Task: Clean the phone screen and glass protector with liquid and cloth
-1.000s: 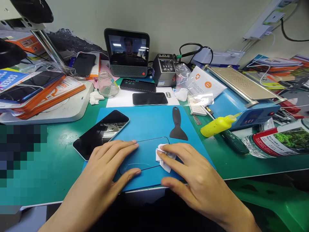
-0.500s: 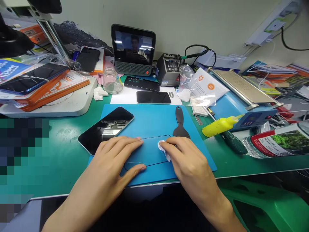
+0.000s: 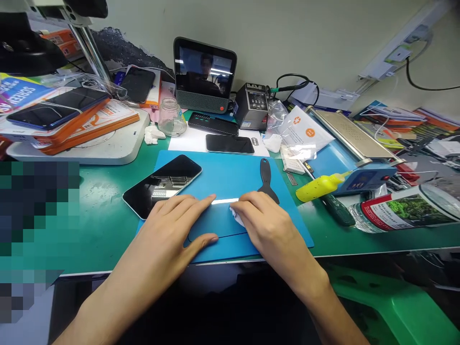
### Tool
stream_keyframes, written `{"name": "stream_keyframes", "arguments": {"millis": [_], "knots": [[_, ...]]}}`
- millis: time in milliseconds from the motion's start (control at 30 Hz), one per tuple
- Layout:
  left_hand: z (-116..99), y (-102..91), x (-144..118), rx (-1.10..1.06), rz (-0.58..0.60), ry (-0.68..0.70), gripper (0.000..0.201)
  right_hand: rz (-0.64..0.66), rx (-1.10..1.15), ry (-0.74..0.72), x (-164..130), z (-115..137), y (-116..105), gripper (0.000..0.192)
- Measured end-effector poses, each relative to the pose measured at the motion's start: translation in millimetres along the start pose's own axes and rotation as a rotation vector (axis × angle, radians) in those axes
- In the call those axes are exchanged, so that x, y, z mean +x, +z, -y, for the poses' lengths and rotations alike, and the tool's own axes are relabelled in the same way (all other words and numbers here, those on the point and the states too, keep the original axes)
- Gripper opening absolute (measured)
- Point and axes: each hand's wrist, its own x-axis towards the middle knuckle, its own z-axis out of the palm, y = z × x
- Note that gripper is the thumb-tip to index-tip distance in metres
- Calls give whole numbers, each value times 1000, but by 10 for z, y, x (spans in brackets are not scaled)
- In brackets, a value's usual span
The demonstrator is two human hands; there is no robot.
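On the blue silicone work mat (image 3: 230, 177) at the front of the green desk (image 3: 97, 211), a thin clear sheet of glass or film (image 3: 219, 221) lay flat, its far edge catching a bright strip of light. The left hand (image 3: 172, 230) rested palm down on the sheet's left end, fingers (image 3: 201, 201) spread and flat, thumb along the near edge, gripping nothing. The right hand (image 3: 268, 223) pressed a small crumpled white wipe (image 3: 237, 216) against the right part of the sheet, its fingers bent over the wad and pinning it down (only a corner of the wipe showed from under them).

Just left of the left hand, a black smartphone with a dark glossy screen (image 3: 161, 184) lay slanted, partly on the mat and partly on the desk. Beyond the right hand, a black plastic scraper (image 3: 266, 179) lay on the mat, handle pointing away, its blade close to the knuckles. A second dark phone (image 3: 230, 143) lay on white paper behind the mat. To the right, a yellow squeeze bottle (image 3: 319, 186) lay on its side near a clear plastic bottle with a red and green label (image 3: 402, 208). At the back stood a small grey-framed screen (image 3: 204, 76) and a clear glass jar (image 3: 171, 117).
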Motion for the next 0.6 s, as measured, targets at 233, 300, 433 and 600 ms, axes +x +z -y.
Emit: {"name": "stream_keyframes", "arguments": {"millis": [233,300,433,600], "knots": [[5,5,0,-11,-12,2,61,44,-30,-20,-188,-69,-125,21],[8,2,2,-14,-8,6,62,7,-85,27,-163,-126,-108,19],[21,17,-13,-20,-14,12,61,-36,-46,57,-21,-23,9,20],[36,43,-33,-14,-27,21,61,63,86,-1,-13,115,-65,19]]}}
